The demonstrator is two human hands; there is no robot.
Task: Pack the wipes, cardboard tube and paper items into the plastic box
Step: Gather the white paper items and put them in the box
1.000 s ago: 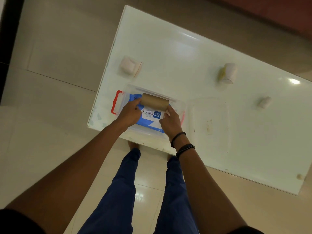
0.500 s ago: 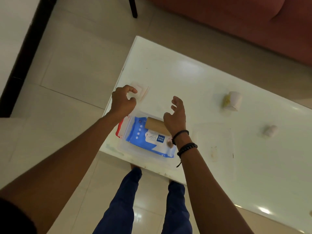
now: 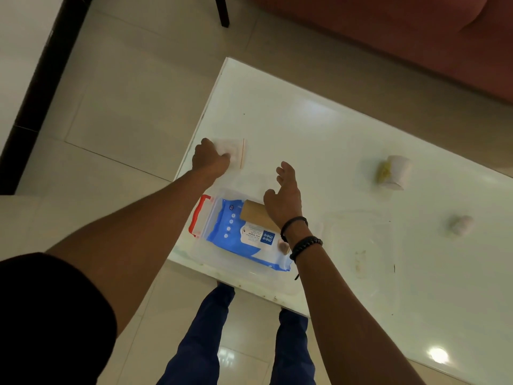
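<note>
We see a glossy white table on a tiled floor. On it sit a clear plastic box near its front edge, a flat clear lid beside that, a white paper pad, a paper roll and a small crumpled tissue.

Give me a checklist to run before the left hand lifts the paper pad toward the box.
1. Left hand on the paper pad: ok, fingers lie on it; a closed grip cannot tell.
2. Right hand clear of the route: not ok, it hovers open over the box.
3. Wipes in the box: ok.
4. Tube in the box: ok, lying on the wipes.
5. Room left for the pad: cannot tell.
6. Other paper items, the roll and the wad: not ok, still on the table.
</note>
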